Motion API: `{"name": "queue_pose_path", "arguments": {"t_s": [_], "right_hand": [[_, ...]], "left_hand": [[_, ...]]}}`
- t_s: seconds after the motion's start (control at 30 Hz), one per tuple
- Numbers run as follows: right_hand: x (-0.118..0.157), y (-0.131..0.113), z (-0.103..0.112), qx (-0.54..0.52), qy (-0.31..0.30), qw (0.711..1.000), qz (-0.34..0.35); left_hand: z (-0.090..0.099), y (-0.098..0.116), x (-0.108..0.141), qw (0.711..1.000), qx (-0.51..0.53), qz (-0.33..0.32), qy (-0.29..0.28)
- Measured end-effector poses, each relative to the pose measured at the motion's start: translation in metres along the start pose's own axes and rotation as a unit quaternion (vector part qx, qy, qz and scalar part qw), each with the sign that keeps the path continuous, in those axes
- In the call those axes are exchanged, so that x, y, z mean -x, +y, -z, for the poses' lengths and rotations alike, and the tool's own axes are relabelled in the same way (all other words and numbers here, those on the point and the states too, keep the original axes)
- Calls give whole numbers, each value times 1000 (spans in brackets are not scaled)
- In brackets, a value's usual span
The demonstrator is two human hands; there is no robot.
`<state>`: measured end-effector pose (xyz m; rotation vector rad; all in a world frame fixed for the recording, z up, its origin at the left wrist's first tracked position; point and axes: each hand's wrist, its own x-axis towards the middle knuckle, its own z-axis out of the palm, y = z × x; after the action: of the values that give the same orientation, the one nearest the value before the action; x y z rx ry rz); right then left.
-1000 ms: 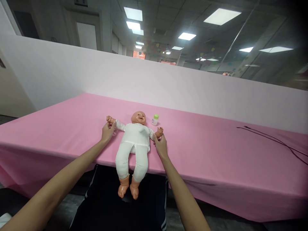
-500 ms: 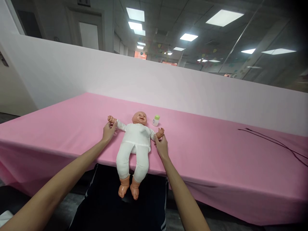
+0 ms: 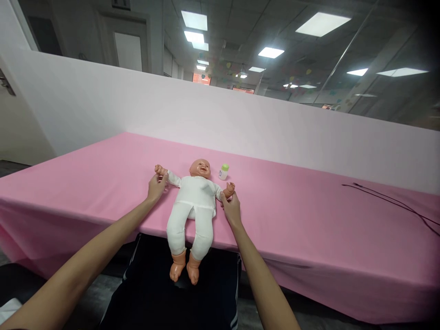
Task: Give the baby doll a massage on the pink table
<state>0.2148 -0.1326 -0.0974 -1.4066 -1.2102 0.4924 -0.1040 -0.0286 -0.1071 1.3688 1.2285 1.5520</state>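
Note:
A baby doll point(image 3: 197, 195) with a white cloth body lies on its back on the pink-covered table point(image 3: 292, 215), its feet hanging past the front edge over my lap. Its arms are spread to both sides. My left hand point(image 3: 157, 187) is closed around the doll's forearm on the left, just below its plastic hand. On the other side my right hand point(image 3: 231, 206) grips the doll's other arm near the wrist, thumb and fingers bent. Close to the doll's head stands a small whitish bottle point(image 3: 223, 172) with a green cap.
Thin dark cables point(image 3: 392, 201) lie across the table's right end. A low white wall point(image 3: 240, 123) with glass above it runs along the table's back edge. A door with a handle point(image 3: 7, 85) is at the far left.
Both hands stay on the doll's arms. Only a very slight shift of the whole view shows; the doll and bottle keep their places.

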Motion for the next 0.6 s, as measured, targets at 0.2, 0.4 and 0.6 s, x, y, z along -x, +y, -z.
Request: {"name": "queue_pose_path", "arguments": {"t_s": [0.2,0.4,0.6], "right_hand": [[0,-1,1,-9,-8,1000,5],[1,-1,1,-9,-5,1000,4],[-1,4,0,2,-2,1000,5]], "left_hand": [[0,-2,-1,1000,-1,3,3],[-1,-1,-1,1000,1,6,3],[-1,4,2,1000,0,6,8]]}}
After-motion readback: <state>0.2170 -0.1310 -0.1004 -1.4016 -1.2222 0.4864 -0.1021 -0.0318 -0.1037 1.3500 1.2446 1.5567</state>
